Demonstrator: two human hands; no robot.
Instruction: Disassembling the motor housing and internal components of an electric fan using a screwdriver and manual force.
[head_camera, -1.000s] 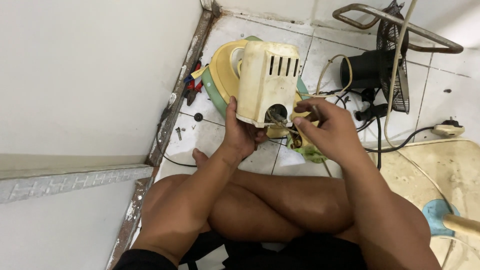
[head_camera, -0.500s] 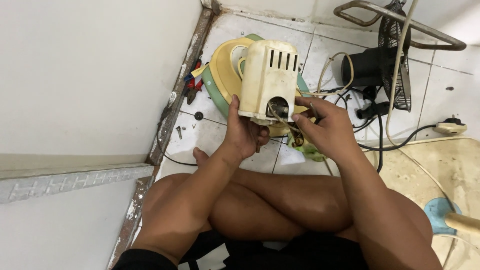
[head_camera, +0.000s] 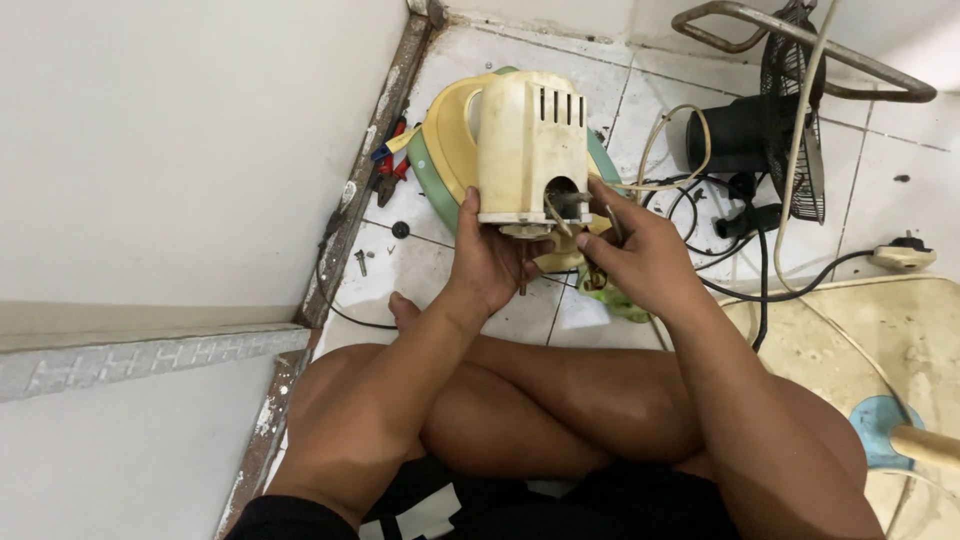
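Head view, person sits cross-legged on white tiled floor (head_camera: 450, 270). Left hand (head_camera: 492, 262) grips the cream plastic motor housing (head_camera: 533, 145) from below, thumb up its left edge, fingers wrapped under the bottom rim; firm hold, housing upright, held above the floor just over the knees. Right hand (head_camera: 645, 262) sits at 3 o'clock of the housing's round opening, fingers pinched narrow on a thin metal piece (head_camera: 612, 222) near the dark shaft (head_camera: 568, 200) poking from that opening; can't tell exactly what the piece is. Hands nearly touch under the housing.

Behind the housing, at 12 o'clock from the hands, a yellow-and-green fan base (head_camera: 447, 150) lies on the tiles, partly hidden. Red-handled pliers (head_camera: 390, 165) at 10 o'clock, beside the wall edge. Loose screws (head_camera: 361, 262) at 9 o'clock. Black fan motor (head_camera: 738, 135) with wire guard (head_camera: 800, 130) at 2 o'clock, black cables (head_camera: 740, 290) trailing near it. White plug (head_camera: 903, 256) at 3 o'clock, well apart. Blue disc (head_camera: 880, 425) at 5 o'clock.
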